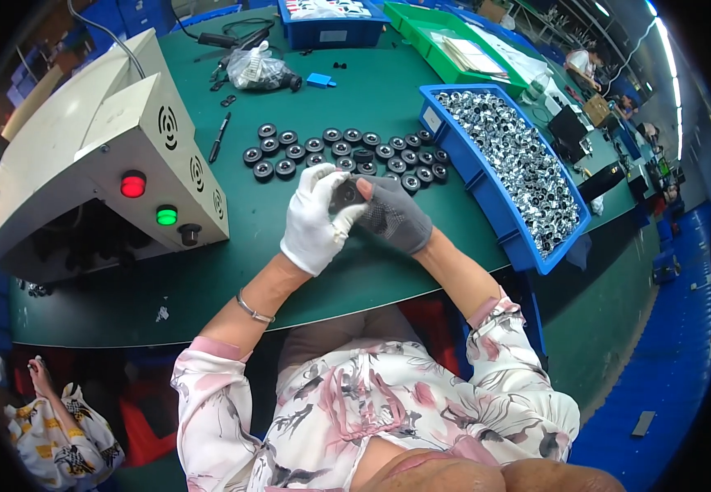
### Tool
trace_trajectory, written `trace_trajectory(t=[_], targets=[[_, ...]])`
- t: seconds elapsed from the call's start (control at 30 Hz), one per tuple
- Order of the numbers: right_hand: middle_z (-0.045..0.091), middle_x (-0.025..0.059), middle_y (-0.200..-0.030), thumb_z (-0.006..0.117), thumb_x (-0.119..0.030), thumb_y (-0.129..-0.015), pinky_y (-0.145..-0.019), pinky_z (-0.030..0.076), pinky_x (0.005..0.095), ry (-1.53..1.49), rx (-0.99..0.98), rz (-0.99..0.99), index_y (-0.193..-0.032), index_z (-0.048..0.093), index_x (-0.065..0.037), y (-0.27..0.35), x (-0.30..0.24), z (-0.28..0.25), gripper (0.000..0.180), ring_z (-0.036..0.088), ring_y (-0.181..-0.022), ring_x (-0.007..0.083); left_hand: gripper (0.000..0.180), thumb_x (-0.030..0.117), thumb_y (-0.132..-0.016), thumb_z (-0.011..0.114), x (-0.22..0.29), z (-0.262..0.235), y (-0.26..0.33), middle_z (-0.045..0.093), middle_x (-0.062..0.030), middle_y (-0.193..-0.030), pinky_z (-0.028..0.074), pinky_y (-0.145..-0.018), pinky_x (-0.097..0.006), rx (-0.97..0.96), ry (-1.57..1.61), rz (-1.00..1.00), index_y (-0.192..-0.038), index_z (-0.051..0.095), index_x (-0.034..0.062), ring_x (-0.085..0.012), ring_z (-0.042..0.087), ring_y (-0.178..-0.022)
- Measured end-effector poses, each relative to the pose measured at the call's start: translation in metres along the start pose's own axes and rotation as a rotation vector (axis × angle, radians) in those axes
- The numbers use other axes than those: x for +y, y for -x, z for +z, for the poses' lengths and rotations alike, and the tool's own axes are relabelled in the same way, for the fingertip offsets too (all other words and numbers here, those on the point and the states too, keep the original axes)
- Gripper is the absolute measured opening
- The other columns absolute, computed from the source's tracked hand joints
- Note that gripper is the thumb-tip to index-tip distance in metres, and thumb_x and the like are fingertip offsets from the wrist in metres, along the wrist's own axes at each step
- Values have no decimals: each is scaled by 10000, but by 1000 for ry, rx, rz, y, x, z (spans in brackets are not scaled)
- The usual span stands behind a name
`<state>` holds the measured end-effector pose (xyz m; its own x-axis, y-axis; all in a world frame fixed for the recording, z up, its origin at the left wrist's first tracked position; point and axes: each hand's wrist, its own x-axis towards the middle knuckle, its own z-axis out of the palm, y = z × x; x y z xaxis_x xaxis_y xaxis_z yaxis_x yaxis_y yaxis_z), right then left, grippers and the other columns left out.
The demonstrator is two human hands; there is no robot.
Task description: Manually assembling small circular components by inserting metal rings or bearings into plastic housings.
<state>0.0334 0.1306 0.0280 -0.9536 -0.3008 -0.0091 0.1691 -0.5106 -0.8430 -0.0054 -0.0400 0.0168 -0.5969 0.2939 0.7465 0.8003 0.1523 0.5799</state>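
Between my two hands is a black round part (346, 193) with a hole in its middle, much like a small wheel. My left hand (314, 220), in a white glove, pinches its left and near edge with curled fingers. My right hand (394, 215), in a grey glove with the thumb tip bare, closes on its right side. Just beyond them, several black wheels with silvery centres (314, 145) lie in loose rows on the green table (290, 299). My hands partly cover the held part, so its far side is hidden.
At the left stands a beige machine (101, 139) with a red light (133, 184) and a green button (167, 215). A blue bin (519, 234) full of shiny metal pieces is at the right. Farther back are a pen (220, 137), a plastic bag (258, 67) and a green tray (413, 33).
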Motion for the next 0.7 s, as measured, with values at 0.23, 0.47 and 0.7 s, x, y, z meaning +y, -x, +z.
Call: trace_trajectory(t=[0.23,0.47,0.7], targets=[[681,37,-1057,494,-379,-1062,-799,498,280,185,25,-86,-1185,654,-1,6,3,5,429,610,-927,93,442,14,-679,858,4,6,0,638,-149,-1039,567,-753,-369,-30,110,-76,-1075,663,-11,-313,679,-879],[685,59,-1082,493,-393,-1064,-827,507,288,600,-29,-353,-1209,636,11,5,4,1,452,635,-964,120,420,43,-702,871,5,5,1,650,-131,-1050,572,-722,-333,-50,143,-137,-1071,680,-20,-247,697,-853],[677,51,-1078,515,-404,-1057,-849,513,295,252,9,-94,-1230,625,0,5,5,5,453,643,-988,127,470,73,-688,898,0,5,0,644,-111,-1070,574,-735,-308,-41,77,-120,-1089,669,-12,-215,679,-842]])
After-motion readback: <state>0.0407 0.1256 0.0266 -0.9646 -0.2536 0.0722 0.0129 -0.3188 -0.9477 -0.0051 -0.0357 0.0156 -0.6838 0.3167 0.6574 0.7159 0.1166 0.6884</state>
